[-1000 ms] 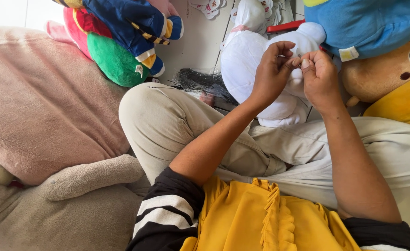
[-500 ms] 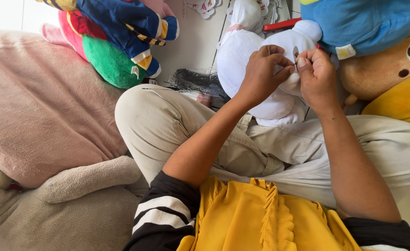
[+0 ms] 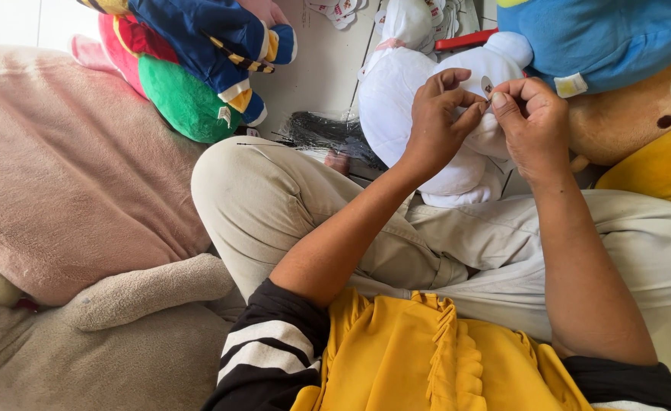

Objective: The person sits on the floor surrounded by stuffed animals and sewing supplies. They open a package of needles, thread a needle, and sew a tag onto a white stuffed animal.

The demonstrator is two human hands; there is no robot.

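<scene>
Head view: over the last second the two hands have stayed together at the white plush [image 3: 396, 99], drifting only slightly in frame as the camera shifted; no release, no new item picked up. Left hand [image 3: 434, 122] is closed in a pinch, thumb and fingers meeting at a small dark part on the plush face. Right hand [image 3: 533, 125] is likewise pinched shut at the same spot; whether it holds a needle or thread I cannot tell. Judgement: fine work at one point continues. The plush rests against the person's crossed legs. Around: pale floor [image 3: 328, 68], pink plush [image 3: 62, 167] left, blue plush [image 3: 602, 34] and brown bear [image 3: 632, 114] right, black bundle [image 3: 324, 131] behind the knee.
</scene>
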